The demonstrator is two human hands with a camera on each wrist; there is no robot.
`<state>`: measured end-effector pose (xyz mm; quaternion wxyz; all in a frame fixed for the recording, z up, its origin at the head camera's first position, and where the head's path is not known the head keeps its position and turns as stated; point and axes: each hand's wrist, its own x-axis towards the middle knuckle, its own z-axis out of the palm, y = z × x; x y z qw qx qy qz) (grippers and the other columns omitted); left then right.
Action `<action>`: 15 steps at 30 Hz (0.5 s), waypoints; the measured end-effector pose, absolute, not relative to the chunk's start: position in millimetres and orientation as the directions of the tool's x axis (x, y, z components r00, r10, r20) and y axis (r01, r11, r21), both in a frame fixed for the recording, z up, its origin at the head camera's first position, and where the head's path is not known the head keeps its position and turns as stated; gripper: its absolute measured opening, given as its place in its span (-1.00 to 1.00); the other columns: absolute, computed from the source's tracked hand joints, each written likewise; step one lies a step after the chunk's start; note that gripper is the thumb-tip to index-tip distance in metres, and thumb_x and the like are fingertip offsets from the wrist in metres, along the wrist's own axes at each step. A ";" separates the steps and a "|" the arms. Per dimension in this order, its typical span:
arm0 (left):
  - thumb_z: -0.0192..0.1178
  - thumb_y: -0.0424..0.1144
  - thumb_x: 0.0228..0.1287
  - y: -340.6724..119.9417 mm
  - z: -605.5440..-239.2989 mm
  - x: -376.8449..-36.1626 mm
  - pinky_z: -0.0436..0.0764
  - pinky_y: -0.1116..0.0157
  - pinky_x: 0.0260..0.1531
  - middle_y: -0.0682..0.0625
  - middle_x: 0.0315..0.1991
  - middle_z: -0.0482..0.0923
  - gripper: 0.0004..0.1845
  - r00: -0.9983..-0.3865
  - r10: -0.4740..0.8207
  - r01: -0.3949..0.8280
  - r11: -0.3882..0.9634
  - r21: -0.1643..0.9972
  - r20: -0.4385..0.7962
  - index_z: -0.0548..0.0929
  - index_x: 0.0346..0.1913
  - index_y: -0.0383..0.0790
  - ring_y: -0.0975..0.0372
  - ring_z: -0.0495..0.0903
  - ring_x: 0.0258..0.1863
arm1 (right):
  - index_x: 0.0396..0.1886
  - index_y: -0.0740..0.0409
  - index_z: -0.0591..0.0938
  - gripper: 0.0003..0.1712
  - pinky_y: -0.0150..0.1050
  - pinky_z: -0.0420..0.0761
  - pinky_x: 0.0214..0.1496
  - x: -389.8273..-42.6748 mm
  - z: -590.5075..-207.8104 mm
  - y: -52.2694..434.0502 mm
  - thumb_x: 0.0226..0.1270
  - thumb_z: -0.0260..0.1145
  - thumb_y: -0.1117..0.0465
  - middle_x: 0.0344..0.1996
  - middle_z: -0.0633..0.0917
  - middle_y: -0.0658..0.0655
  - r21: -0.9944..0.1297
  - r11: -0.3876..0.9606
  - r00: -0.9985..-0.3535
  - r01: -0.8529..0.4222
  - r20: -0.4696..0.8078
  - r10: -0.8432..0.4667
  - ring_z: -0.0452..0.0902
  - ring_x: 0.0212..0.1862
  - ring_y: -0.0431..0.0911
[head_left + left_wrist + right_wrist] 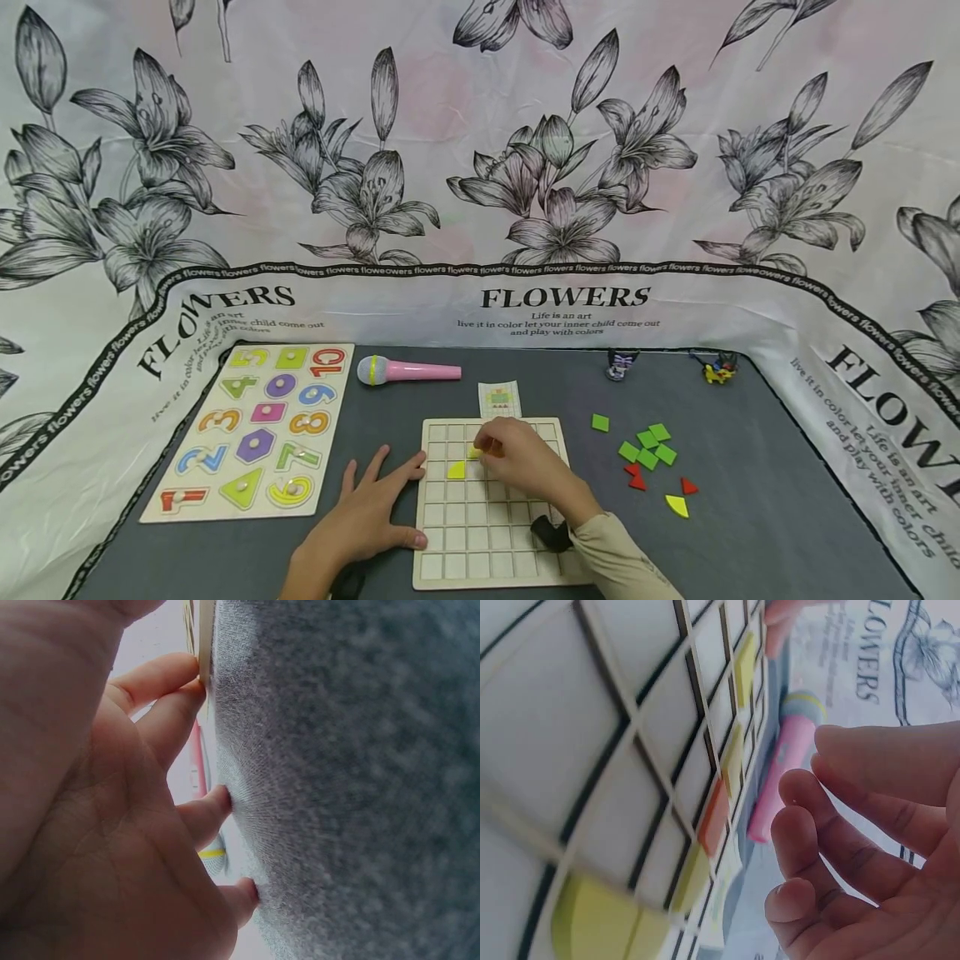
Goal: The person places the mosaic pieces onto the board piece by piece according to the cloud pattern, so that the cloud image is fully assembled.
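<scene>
A pale wooden grid board (450, 542) lies on the dark tabletop. The left hand (367, 512), fingers spread, touches its left edge with thumb and fingertips; the left wrist view shows other fingertips on the grey cloth. Over the board's upper part is the right hand (517, 458), its fingers bent. No piece shows between those fingers in the right wrist view. Beside the fingertips a yellow piece (474, 453) is partly covered, and another yellow piece (457, 470) sits lower left. The right wrist view also shows a red piece (714, 817) in the grid, hidden by the hand from above.
Right of the board lie several green squares (647, 457), red triangles (689, 486) and a yellow quarter-round piece (677, 506). A small pattern card (499, 400) touches the board's top. A pink toy microphone (420, 372), a number puzzle (247, 400) and two small figures (621, 365) surround it.
</scene>
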<state>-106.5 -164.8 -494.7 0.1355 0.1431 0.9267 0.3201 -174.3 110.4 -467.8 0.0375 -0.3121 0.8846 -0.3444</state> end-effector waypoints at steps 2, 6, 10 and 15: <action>0.69 0.16 -0.08 -164.7 -494.8 -106.6 -0.41 -0.45 0.48 0.13 0.44 0.54 0.24 -0.923 0.349 0.173 0.755 0.632 -0.164 0.30 0.70 0.01 -0.25 -0.12 0.69 | -0.17 0.20 0.75 -0.92 -0.13 0.67 -0.11 -172.4 -465.4 116.6 0.41 0.43 0.42 -0.25 0.71 -0.02 -0.650 0.568 -0.818 -0.505 0.150 -0.555 0.61 -0.19 -0.06; 0.69 0.16 -0.09 -164.7 -494.8 -106.7 -0.41 -0.44 0.49 0.14 0.45 0.53 0.24 -0.925 0.342 0.165 0.757 0.632 -0.168 0.30 0.70 0.03 -0.24 -0.13 0.69 | -0.13 0.16 0.77 -0.93 -0.06 0.68 -0.08 -168.5 -462.1 129.7 0.46 0.45 0.35 -0.19 0.72 -0.02 -0.683 0.564 -0.846 -0.464 0.153 -0.510 0.61 -0.13 -0.06; 0.69 0.16 -0.09 -164.7 -494.2 -106.5 -0.40 -0.43 0.49 0.15 0.44 0.53 0.24 -0.925 0.338 0.158 0.755 0.636 -0.172 0.29 0.70 0.04 -0.23 -0.13 0.69 | -0.07 0.16 0.78 -0.88 -0.10 0.65 -0.10 -165.0 -461.2 145.3 0.47 0.43 0.36 -0.16 0.72 -0.04 -0.694 0.562 -0.863 -0.451 0.178 -0.473 0.60 -0.11 -0.06; 0.69 0.16 -0.10 -164.3 -493.7 -106.1 -0.41 -0.43 0.49 0.16 0.44 0.53 0.25 -0.924 0.340 0.157 0.752 0.640 -0.173 0.29 0.70 0.04 -0.23 -0.13 0.69 | -0.06 0.17 0.77 -0.88 -0.21 0.59 -0.19 -160.8 -460.3 164.3 0.47 0.43 0.36 -0.16 0.72 -0.06 -0.700 0.565 -0.878 -0.437 0.194 -0.438 0.58 -0.14 -0.13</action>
